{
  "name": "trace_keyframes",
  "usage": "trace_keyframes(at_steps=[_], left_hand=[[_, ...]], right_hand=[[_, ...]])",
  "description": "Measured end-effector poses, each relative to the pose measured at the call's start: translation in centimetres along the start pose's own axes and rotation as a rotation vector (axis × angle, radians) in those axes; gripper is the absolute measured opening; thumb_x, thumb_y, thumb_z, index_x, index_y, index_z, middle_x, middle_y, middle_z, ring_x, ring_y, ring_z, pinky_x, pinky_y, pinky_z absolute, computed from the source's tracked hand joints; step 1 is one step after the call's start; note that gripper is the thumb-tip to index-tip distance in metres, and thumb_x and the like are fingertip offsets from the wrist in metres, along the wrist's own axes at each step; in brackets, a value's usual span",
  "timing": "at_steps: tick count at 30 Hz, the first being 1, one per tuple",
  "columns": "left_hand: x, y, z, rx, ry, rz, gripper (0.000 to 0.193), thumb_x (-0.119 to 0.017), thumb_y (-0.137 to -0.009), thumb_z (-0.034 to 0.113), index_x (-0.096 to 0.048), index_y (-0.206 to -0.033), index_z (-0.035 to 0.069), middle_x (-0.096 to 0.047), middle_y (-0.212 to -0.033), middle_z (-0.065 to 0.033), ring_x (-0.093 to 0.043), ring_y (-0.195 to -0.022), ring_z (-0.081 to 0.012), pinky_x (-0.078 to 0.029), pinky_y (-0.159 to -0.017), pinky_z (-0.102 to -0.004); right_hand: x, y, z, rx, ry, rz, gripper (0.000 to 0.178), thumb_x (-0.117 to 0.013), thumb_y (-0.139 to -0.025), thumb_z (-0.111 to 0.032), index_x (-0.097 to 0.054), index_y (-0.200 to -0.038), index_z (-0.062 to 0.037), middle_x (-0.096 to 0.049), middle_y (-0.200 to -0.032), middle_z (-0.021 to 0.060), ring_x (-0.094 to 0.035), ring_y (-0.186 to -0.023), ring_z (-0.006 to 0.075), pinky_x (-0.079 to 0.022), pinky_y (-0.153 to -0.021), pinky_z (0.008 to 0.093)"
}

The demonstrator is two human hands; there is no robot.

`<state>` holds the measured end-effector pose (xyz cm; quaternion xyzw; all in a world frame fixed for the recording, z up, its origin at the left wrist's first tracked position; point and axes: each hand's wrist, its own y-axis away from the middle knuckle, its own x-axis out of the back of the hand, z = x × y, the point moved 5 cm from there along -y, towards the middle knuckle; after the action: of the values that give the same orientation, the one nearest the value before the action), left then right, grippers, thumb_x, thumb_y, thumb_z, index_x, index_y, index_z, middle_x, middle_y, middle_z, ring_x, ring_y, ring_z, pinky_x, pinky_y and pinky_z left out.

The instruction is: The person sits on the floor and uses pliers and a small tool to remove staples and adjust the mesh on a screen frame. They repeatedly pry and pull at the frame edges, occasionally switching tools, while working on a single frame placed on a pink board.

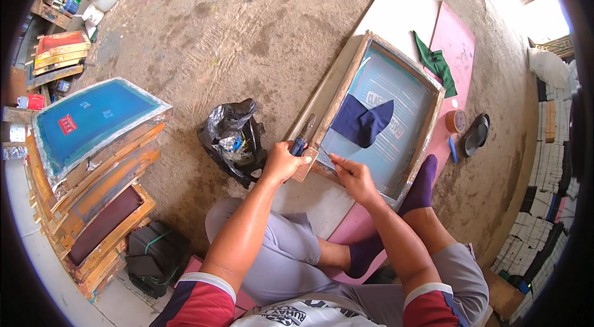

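My left hand (286, 162) is closed around a small flat brown block (304, 165), beside the lower left corner of a wooden-framed printing screen (405, 186). A dark-handled tool (298, 146) also shows at its fingers; its kind is unclear. My right hand (354, 177) is closed in a pinch over the screen's near edge. A thin bit seems to stick out from its fingertips, too small to name. On the screen's teal mesh lies a folded navy cloth (362, 120), apart from both hands.
A black plastic bag (213, 135) with litter stands left of my hands. Stacked screens (99, 116) rise at the far left. A green cloth (436, 64), a brown tape roll (456, 121) and a blue stick (452, 149) lie on the pink board. A dark sandal (476, 135) sits right.
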<state>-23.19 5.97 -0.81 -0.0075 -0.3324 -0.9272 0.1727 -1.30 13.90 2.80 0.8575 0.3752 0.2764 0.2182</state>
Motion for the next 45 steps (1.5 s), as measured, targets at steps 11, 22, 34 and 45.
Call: trace_keyframes(at_steps=[11, 22, 34, 45], left_hand=[[0.1, 0.1, 0.4, 0.008, 0.026, -0.015, 0.046, -0.088, -0.076, 0.008, -0.075, -0.119, -0.003, -0.078, -0.112, -0.0140, -0.072, -0.104, -0.0192, -0.053, -0.096, -0.0329], [0.1, 0.0, 0.4, 0.022, 0.025, -0.027, 0.048, -0.089, -0.075, 0.009, -0.075, -0.119, -0.003, -0.078, -0.113, -0.0141, -0.071, -0.107, -0.0194, -0.051, -0.098, -0.0328], [0.1, -0.2, -0.2, 0.012, 0.059, -0.030, 0.047, -0.088, -0.076, 0.007, -0.075, -0.120, -0.003, -0.078, -0.112, -0.0137, -0.071, -0.106, -0.0191, -0.051, -0.098, -0.0324], [0.1, 0.4, 0.9, 0.002, -0.099, -0.009, 0.041, -0.087, -0.078, 0.012, -0.076, -0.115, -0.001, -0.078, -0.101, -0.0120, -0.071, -0.094, -0.0177, -0.053, -0.088, -0.0334]], right_hand=[[0.1, -1.1, 1.6, -0.149, -0.356, -0.145, 0.040, -0.060, -0.106, -0.019, -0.063, -0.146, -0.0154, -0.065, -0.076, 0.0067, -0.061, -0.063, 0.0152, -0.048, -0.055, 0.0306], [0.8, 0.1, -1.8, -0.119, -0.103, 0.018, 0.035, -0.063, -0.103, -0.020, -0.070, -0.138, -0.0167, -0.068, -0.075, 0.0062, -0.066, -0.068, 0.0192, -0.052, -0.061, 0.0332], [1.0, 1.8, -4.9, 0.192, 0.485, 0.278, 0.037, -0.064, -0.099, -0.019, -0.070, -0.136, -0.0230, -0.074, -0.094, 0.0178, -0.073, -0.087, 0.0385, -0.058, -0.078, 0.0485], [-1.4, 2.2, -6.2, 0.061, 0.872, 0.271, 0.041, -0.060, -0.100, -0.018, -0.066, -0.140, -0.0227, -0.073, -0.090, 0.0196, -0.073, -0.080, 0.0390, -0.058, -0.073, 0.0504]])
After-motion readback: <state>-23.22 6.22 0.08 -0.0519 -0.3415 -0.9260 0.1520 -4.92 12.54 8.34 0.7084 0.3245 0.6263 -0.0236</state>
